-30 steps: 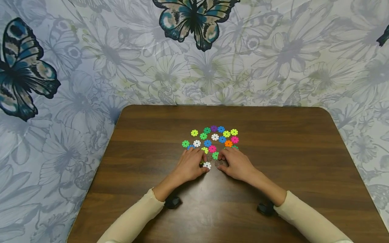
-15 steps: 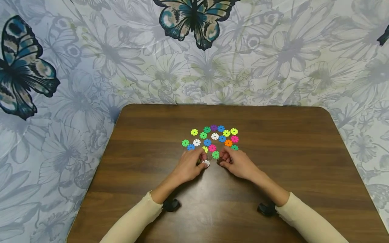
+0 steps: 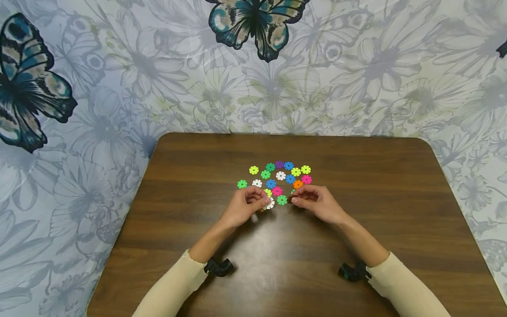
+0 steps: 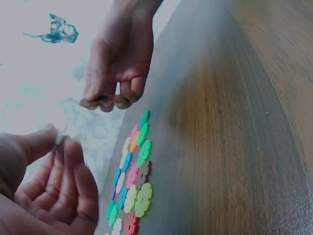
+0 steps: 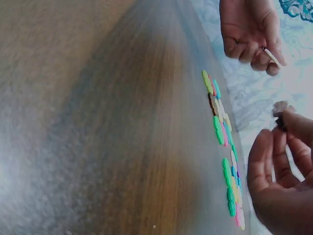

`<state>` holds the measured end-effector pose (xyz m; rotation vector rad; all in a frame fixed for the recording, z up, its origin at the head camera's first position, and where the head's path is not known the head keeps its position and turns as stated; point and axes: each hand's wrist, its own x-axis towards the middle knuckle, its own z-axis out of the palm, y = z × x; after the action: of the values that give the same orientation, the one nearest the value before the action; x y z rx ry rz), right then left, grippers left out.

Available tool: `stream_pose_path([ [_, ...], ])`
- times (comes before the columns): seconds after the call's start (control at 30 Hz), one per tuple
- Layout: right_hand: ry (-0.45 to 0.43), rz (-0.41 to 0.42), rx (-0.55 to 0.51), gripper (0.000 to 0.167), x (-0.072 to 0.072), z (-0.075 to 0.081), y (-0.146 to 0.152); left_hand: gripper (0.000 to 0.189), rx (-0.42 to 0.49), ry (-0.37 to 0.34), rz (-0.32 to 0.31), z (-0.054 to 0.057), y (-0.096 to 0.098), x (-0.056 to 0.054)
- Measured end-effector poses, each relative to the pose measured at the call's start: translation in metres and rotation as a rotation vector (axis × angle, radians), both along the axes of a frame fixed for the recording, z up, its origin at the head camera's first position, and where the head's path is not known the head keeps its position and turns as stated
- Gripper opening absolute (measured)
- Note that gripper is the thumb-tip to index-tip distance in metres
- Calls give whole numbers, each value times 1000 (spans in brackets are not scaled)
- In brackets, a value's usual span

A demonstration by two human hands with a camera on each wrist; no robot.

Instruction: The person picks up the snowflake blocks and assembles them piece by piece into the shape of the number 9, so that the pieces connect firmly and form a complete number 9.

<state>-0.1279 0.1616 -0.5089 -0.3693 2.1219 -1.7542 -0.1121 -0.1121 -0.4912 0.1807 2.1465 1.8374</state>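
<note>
My left hand (image 3: pixel 240 207) pinches a white notched plastic disc (image 5: pixel 272 57) between thumb and fingertips, raised off the table. Opposite it, my right hand (image 3: pixel 322 206) holds a brown notched disc (image 5: pixel 281 111) by its edge, also lifted. The two hands face each other with a small gap between the discs. Below and beyond them lies a loose group of flower-like discs: a green disc (image 3: pixel 282 200) sits between the hands, with a pink disc (image 3: pixel 277 191) just behind it. A brown disc (image 4: pixel 143 175) lies among them in the left wrist view.
More discs spread toward the back, including a purple disc (image 3: pixel 279 164), an orange disc (image 3: pixel 298 184) and several in blue, yellow and green. The wooden table (image 3: pixel 198 163) meets a flower-patterned wall covering (image 3: pixel 277 97). Black wrist cameras sit at both sleeves.
Both hands have risen from the table, the left with the white disc and the right with the brown disc. The right hand has shifted slightly outward. The other discs lie as before.
</note>
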Motion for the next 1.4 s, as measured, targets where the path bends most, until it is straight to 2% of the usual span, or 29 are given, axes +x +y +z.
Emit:
stream_pose_path([
  [0.17, 64, -33, -104, 19, 1, 2, 1, 20, 225, -2, 74, 4, 1, -1],
  [0.27, 98, -63, -146, 17, 1, 4, -1, 21, 267, 16, 94, 6, 0, -1],
  [0.5, 188, -47, -232, 16, -1, 5, -4, 22, 202, 31, 94, 11, 1, 0],
  [0.67, 262, -56, -215, 13, 0, 6, -6, 21, 199, -3, 109, 12, 1, 1],
  [0.9, 303, -97, -201, 13, -1, 8, -8, 25, 194, -22, 103, 13, 2, 2],
  [1.2, 387, -62, -157, 15, -1, 16, -19, 23, 224, -29, 84, 17, 2, 3],
  [1.4, 374, -49, -124, 14, -2, 18, -25, 19, 188, -23, 81, 22, 2, 3],
])
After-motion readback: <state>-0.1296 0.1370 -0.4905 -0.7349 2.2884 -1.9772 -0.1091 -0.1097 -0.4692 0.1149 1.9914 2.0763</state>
